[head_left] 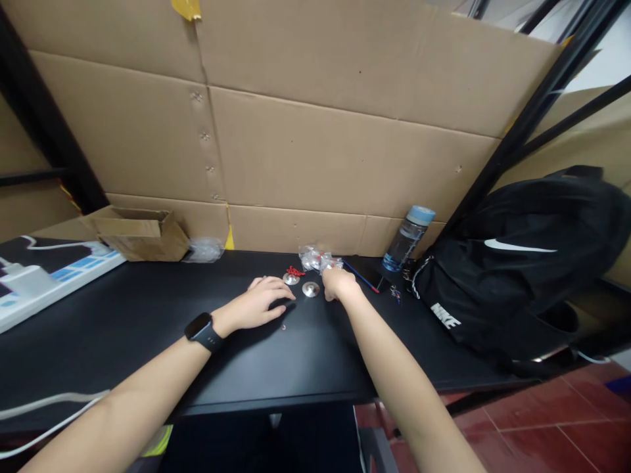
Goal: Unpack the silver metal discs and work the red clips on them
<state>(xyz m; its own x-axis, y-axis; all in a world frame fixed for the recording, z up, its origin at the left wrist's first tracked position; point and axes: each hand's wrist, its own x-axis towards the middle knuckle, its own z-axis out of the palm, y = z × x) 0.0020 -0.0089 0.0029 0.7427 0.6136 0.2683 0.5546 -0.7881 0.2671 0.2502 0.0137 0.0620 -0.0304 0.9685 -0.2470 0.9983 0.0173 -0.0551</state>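
My left hand (261,302) lies over the black desk with its fingers apart and nothing in them. Just beyond its fingertips is a shiny, domed metal disc (290,279), like a small cymbal, with a red cord (294,270) by it. A second such disc (311,290) sits between my two hands. My right hand (339,284) reaches down beside the clear plastic bags (310,257). Its fingers are curled together, and whatever they grip is hidden. A tiny pinkish piece (283,327) lies below my left fingers.
A water bottle (409,238), a dark phone-like slab (369,274) and a black backpack (532,263) stand right. On the left are an open cardboard box (140,234), crumpled plastic (204,249) and a power strip (64,281). A cardboard wall (315,151) closes the back.
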